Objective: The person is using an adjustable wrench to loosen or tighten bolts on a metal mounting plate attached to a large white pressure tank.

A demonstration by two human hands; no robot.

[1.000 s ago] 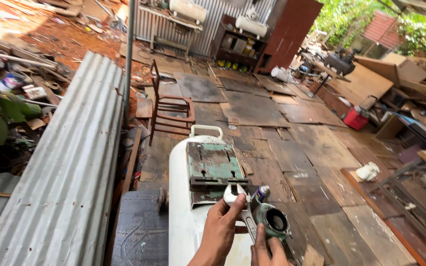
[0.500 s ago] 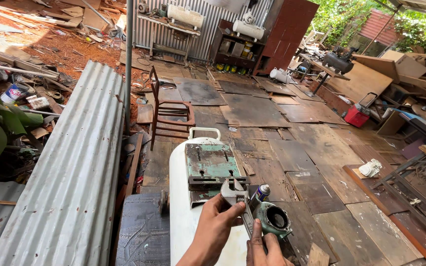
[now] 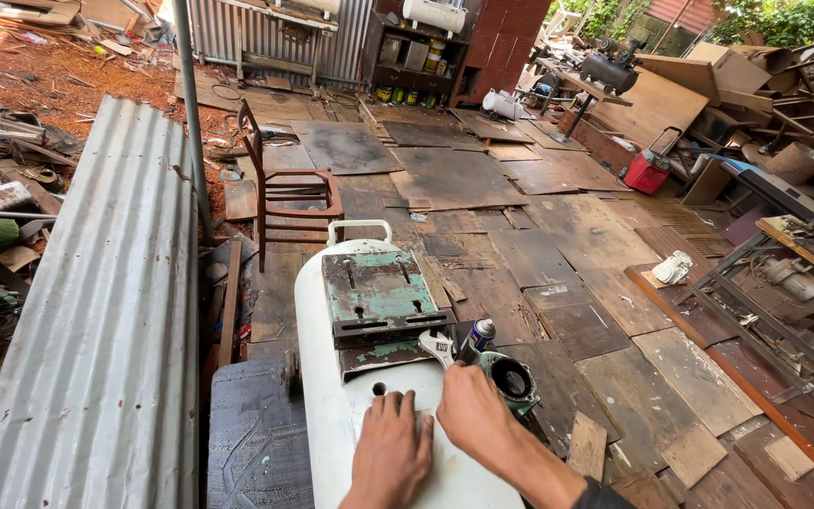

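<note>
Your left hand [image 3: 390, 449] lies flat, fingers spread, on the white-painted cylindrical steel tank [image 3: 332, 415], just below a small round hole in its top. Your right hand [image 3: 475, 415] is closed around the handle of a silver adjustable wrench [image 3: 438, 347], whose head sits at the lower right corner of the rusty green-painted metal mounting plate [image 3: 376, 294].

To do this well, keep the flat hand bearing down so the tank cannot roll, snug the wrench fully onto the fastener before you load it, and pull smoothly — rust makes slips likely.

Hard to make out: the fastener itself is hidden under the wrench head. The dark round-mouthed metal fitting [image 3: 511, 379] and the small blue-capped spray can [image 3: 482, 334] sit just beside your knuckles — whether they touch the tank is unclear.
</note>
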